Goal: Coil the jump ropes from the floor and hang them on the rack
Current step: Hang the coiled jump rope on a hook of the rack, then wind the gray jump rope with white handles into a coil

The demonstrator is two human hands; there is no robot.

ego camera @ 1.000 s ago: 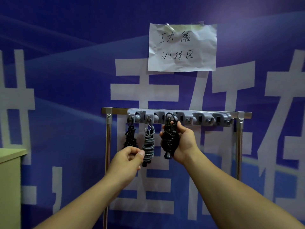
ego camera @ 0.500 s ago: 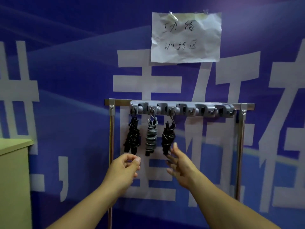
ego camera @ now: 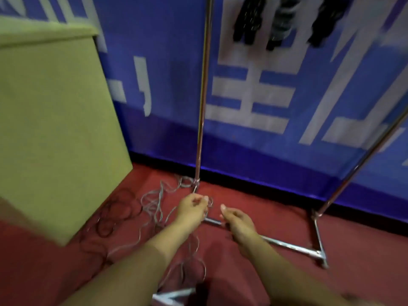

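Head view, looking down at the floor (ego camera: 276, 228), a dull red, matte surface; my left hand (ego camera: 192, 209) and right hand (ego camera: 237, 219) reach forward side by side, low over it, a narrow gap between them. My left hand's fingers are loosely curled, thumb toward fingertips; whether they pinch a strand I cannot tell, the frame being blurred. My right hand is relaxed, fingers slack and slightly bent, holding nothing that shows.

The rack (ego camera: 202, 107) is thin, shiny metal tubing: one upright pole left, one slanting at the right edge, joined by a base bar running behind my hands to a corner foot at right. At the top edge three coiled ropes (ego camera: 280, 21) hang in a row, knobbly bundles; the outer two black, the middle one grey with black tips; their tops are cut off by the frame.

Loose ropes lie on the floor left of my hands: a grey rope (ego camera: 154, 204), thin and wiry, in tangled loops from the left pole's foot past my left forearm; a black rope (ego camera: 114, 215), thinner-looking, in scribbled loops beside the cabinet (ego camera: 55, 120), a plain pale-green box with flat faces.

Behind stands a banner (ego camera: 154, 74), smooth blue with blocky white strokes.
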